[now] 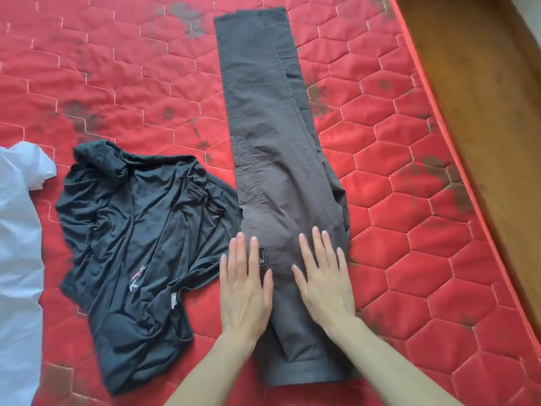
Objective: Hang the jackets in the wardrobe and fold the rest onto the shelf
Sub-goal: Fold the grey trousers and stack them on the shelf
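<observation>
We see bright, even daylight, with only faint, soft shadows under the hands. There is no glare on the mattress. The picture is a little soft everywhere. At nine o'clock the white cloth is almost washed out. At three o'clock the mattress edge curves from wide-angle distortion.

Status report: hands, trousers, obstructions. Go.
Left hand and right hand flat on grey trousers, laid lengthwise. Black shirt crumpled alongside, touching. Nothing blocking.
</observation>
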{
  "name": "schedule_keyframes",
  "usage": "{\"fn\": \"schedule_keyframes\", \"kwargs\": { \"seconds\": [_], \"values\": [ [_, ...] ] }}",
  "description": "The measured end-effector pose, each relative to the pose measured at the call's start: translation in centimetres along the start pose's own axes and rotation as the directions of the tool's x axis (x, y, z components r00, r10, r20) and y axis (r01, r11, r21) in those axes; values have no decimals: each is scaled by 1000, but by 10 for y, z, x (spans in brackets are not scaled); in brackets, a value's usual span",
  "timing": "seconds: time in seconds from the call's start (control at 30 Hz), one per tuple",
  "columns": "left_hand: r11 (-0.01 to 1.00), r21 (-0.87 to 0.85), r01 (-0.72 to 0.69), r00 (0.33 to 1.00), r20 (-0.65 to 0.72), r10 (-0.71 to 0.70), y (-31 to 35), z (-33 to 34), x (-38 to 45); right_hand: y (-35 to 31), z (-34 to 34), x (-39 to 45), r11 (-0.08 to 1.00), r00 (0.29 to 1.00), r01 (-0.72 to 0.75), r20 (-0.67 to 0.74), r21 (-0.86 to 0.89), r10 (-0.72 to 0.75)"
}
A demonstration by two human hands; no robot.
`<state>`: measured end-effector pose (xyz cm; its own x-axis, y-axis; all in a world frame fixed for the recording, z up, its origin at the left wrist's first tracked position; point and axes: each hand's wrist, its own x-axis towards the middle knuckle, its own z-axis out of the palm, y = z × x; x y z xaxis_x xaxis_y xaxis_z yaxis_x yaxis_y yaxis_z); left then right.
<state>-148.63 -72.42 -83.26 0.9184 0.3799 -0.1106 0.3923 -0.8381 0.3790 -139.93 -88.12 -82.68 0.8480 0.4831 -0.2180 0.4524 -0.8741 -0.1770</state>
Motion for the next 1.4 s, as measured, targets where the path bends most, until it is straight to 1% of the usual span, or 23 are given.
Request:
{"fn": "schedule_keyframes", "kwargs": {
  "seconds": [0.03, 0.1, 0.17, 0.23, 0.33, 0.4, 0.53, 0.6, 0.73, 0.8, 0.9, 0.97, 1.07, 1.13, 1.23, 1.33, 1.37, 1.4],
  "values": [
    [997, 51, -61, 998, 29, 60, -1, 1, 12, 3, 1, 11, 999, 999, -43, 26, -18, 43],
    [986, 116, -120, 987, 118, 107, -3, 4, 32, 11, 3, 20, 991, 991, -117, 63, -61, 121],
    [977, 167, -134, 972, 212, 97, -8, 7, 44, 17, 2, 20, 987, 989, -128, 67, -101, 135],
    [967, 191, -168, 959, 260, 116, -14, 6, 54, 17, -2, 22, 986, 990, -114, 72, -121, 123],
    [954, 196, -227, 952, 252, 175, -21, -4, 82, 14, -9, 43, 991, 993, -114, -15, -72, 113],
    [956, 186, -225, 960, 213, 184, -23, -13, 108, 10, -19, 66, 992, 989, -117, -92, -37, 113],
    [958, 214, -189, 968, 204, 145, -27, -33, 171, -2, -48, 135, 992, 977, -117, -176, 55, 125],
    [968, 214, -132, 973, 213, 86, -31, -36, 206, -7, -58, 175, 987, 973, -118, -186, 107, 137],
    [989, 123, 78, 981, 170, -99, -35, -37, 275, -9, -70, 262, 966, 985, -144, -63, 217, 161],
    [988, 92, 122, 977, 166, -136, -40, -37, 309, -8, -71, 304, 935, 979, -198, 10, 294, 204],
    [991, 67, 114, 975, 183, -124, -50, -39, 356, -6, -74, 365, 871, 959, -281, 82, 404, 271],
    [994, 69, 83, 978, 187, -94, -54, -40, 382, -5, -78, 403, 800, 943, -327, 120, 502, 311],
    [998, 45, 53, 985, 164, -60, -54, -38, 418, -8, -86, 451, 681, 934, -352, 196, 642, 299],
    [999, 1, 47, 989, 139, -47, -53, -36, 441, -12, -89, 476, 652, 936, -351, 232, 672, 265],
    [998, -67, -2, 996, 88, 8, -55, -30, 473, -15, -97, 515, 619, 934, -354, 229, 701, 275],
    [980, -201, 11, 999, 38, -3, -52, -25, 497, -11, -104, 554, 507, 908, -410, 287, 758, 306],
    [967, -253, 30, 1000, 14, -27, -50, -24, 503, -12, -105, 563, 525, 902, -425, 291, 737, 320],
    [949, -313, 45, 999, -16, -52, -48, -23, 507, -13, -104, 570, 568, 904, -421, 278, 707, 324]
  ]
}}
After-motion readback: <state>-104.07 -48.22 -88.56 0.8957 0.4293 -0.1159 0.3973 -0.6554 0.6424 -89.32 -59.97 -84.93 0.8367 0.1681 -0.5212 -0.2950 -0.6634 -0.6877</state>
